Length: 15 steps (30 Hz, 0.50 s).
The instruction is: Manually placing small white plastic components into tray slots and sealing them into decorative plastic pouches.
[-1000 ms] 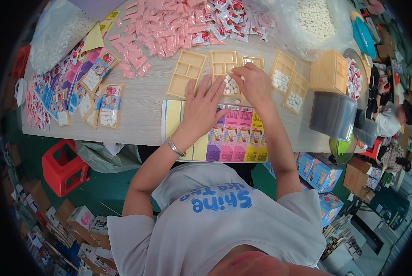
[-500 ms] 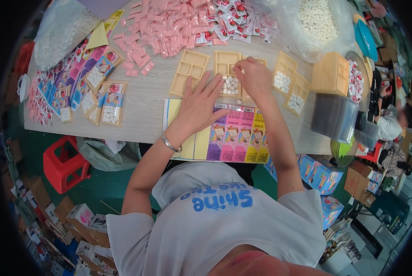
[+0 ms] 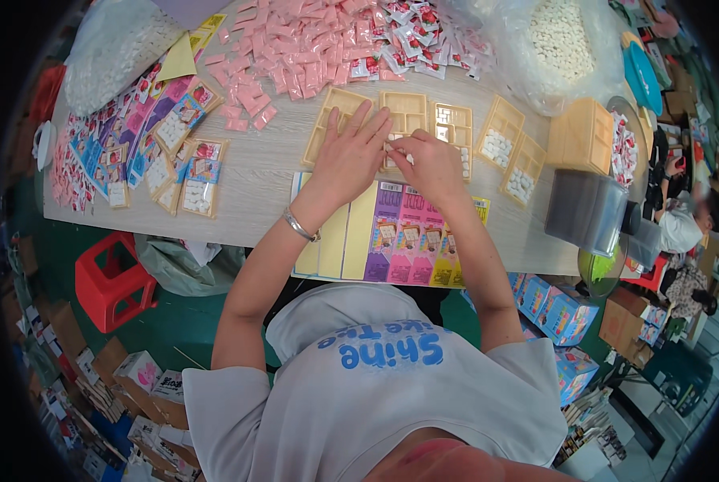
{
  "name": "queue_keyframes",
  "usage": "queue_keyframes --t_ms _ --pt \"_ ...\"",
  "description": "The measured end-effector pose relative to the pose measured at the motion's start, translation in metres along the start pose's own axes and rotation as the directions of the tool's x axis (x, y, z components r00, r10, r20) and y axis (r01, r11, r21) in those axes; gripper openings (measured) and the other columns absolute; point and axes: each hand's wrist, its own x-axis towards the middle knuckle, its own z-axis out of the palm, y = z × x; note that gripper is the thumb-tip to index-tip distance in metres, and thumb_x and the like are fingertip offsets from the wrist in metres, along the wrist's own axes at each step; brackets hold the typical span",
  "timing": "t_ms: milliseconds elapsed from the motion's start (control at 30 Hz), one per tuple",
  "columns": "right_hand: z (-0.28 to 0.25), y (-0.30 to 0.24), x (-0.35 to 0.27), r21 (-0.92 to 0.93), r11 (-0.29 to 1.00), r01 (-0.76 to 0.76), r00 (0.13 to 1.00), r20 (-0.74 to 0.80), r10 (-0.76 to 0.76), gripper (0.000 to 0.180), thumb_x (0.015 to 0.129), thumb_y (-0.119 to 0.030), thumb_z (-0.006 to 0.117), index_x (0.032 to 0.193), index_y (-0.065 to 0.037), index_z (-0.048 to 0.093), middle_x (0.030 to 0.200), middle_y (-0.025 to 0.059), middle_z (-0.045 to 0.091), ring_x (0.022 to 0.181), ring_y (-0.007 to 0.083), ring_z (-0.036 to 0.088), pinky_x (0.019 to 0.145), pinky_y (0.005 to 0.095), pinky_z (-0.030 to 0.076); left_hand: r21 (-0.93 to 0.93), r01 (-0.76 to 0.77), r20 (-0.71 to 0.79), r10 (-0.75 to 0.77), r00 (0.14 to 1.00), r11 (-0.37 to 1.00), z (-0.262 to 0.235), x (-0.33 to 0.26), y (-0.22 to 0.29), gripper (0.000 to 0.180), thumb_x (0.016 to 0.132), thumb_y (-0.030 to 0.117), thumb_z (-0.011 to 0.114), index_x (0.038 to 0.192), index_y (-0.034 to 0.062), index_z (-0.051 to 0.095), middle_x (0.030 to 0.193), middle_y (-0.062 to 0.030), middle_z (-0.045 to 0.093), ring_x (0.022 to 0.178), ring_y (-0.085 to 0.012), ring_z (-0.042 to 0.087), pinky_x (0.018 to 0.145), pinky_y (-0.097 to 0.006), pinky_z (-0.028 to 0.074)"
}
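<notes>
While the left hand (image 3: 350,157) lay spread over a rectangular, compartmented tan plastic tray (image 3: 344,98), the right hand (image 3: 427,165) bunched by chunky white pellets (image 3: 395,136), whether pinching one unclear.

upside-down blue lettering (image 3: 390,345) across the grey T-shirt (image 3: 375,402), barcodes and unreadably fine print on the purple-pink-yellow card sheet (image 3: 407,237) along the table's (image 3: 243,173) near edge

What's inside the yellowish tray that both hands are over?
White pieces show in the lower part of the tray. The right hand hides much of that part, so their number can't be told.
</notes>
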Motion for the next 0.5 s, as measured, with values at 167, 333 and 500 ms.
queue_keyframes --t_ms 167,333,500 --pt "-0.007 -0.003 -0.002 -0.013 1.0 -0.012 1.0 0.011 0.012 0.008 0.083 -0.02 0.077 0.089 -0.015 0.077 0.08 0.0042 0.066 0.069 0.0278 0.069 0.061 0.0406 0.055 -0.002 -0.002 0.026 0.002 1.0 1.0 -0.003 0.002 0.002 0.055 0.097 0.023 0.063 0.149 0.0093 0.05 0.161 -0.004 0.041 0.153 -0.0298 0.029 0.122 -0.063 0.02" --pt "-0.039 0.009 -0.027 0.128 0.969 -0.21 0.96 -0.159 0.229 0.013 0.084 -0.017 0.078 0.095 -0.012 0.078 0.081 0.0059 0.07 0.069 0.0271 0.069 0.063 0.0378 0.055 0.004 -0.015 -0.032 0.015 0.999 1.0 -0.005 -0.006 0.004 0.057 0.096 0.031 0.065 0.147 0.0109 0.053 0.16 -0.0028 0.043 0.152 -0.0267 0.031 0.123 -0.062 0.018" --pt "-0.035 -0.004 -0.051 -0.105 0.967 -0.232 0.97 0.047 0.238 0.011 0.081 -0.019 0.08 0.089 -0.011 0.078 0.078 0.0061 0.069 0.07 0.0271 0.068 0.062 0.0389 0.054 -0.041 -0.079 0.092 0.082 0.992 0.996 -0.006 -0.011 0.011 0.068 0.097 0.04 0.063 0.156 0.0151 0.041 0.164 -0.0013 0.036 0.154 -0.0289 0.025 0.124 -0.06 0.015"
